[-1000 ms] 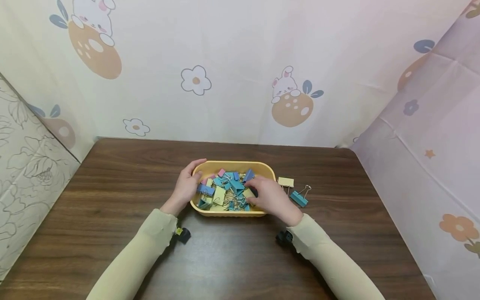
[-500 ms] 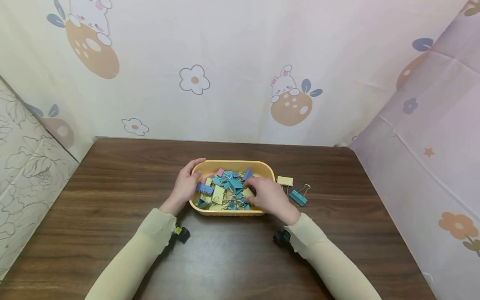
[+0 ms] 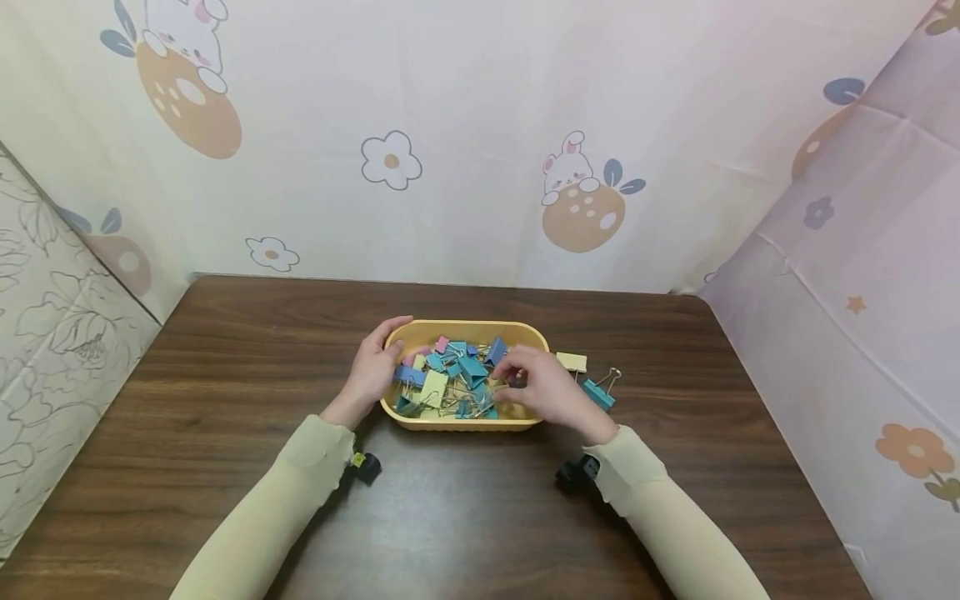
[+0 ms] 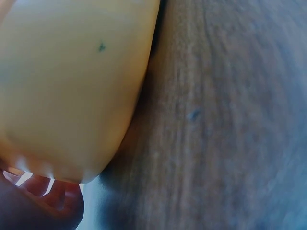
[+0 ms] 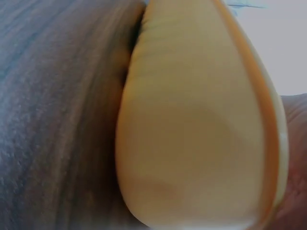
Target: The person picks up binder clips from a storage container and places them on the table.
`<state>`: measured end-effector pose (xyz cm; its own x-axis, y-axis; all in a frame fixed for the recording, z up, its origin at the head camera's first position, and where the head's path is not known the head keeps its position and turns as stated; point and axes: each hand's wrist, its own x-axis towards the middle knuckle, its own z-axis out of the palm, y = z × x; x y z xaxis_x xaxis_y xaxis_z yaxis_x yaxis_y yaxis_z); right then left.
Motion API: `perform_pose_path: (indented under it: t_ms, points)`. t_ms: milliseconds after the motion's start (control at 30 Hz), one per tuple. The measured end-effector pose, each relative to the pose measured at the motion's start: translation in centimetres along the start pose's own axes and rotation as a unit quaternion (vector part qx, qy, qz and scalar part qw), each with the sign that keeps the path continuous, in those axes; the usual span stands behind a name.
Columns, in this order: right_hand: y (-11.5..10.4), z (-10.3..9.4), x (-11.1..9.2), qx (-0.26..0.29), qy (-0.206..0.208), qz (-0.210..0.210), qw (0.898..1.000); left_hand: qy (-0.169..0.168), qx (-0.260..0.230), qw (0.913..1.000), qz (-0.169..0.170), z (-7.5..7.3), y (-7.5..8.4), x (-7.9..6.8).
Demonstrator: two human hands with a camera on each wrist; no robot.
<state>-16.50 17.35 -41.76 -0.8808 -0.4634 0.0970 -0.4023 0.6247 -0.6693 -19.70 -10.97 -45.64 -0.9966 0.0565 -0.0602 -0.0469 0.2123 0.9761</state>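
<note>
A yellow plastic basket (image 3: pixel 465 425) on the table holds several binder clips in teal, blue, pale yellow and pink. My left hand (image 3: pixel 369 371) grips the basket's left end, thumb over the rim and fingers round the outside wall; the left wrist view shows those fingers (image 4: pixel 64 199) beside the wall. Over the basket's right end, my right hand (image 3: pixel 543 387) reaches in and pinches a binder clip, mostly hidden by the fingers. Among the pile lie a teal clip (image 3: pixel 472 372) and a pale yellow clip (image 3: pixel 433 388).
Right of the basket, a pale yellow binder clip (image 3: pixel 572 362) and a teal binder clip (image 3: pixel 599 394) lie on the brown wooden table (image 3: pixel 450 517). A patterned curtain (image 3: pixel 465 217) hangs behind the table's back edge.
My right hand has shifted slightly right within the basket, and the pale yellow clip at its fingertips has moved from its place in the pile. The left hand stays on the basket.
</note>
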Motion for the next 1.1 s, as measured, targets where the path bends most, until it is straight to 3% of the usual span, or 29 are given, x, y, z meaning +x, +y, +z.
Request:
perform_pose_path:
  t_ms: [200,400,567,833,1100]
  points:
    - [0.6,-1.0,-0.2,0.095,0.014,0.0,0.995,-0.002,0.001,1.0,-0.002,0.0,-0.1,0.2]
    - [1.3,-2.4,-0.8,0.122,0.051,0.004,0.991,-0.002,0.002,1.0,-0.003,-0.1,-0.2,0.3]
    - [2.5,-4.2,-1.8,0.128,0.102,0.037,0.986,-0.004,0.0,1.0,-0.008,-0.1,-0.1,0.3]
    - [5.5,-7.4,-4.3,0.048,0.153,0.079,0.984,-0.003,-0.004,1.0,-0.006,0.2,0.2,0.1]
    - [8.8,-8.8,-6.3,-0.038,0.175,0.145,0.973,0.001,-0.006,0.9999,-0.008,0.1,0.1,0.1]
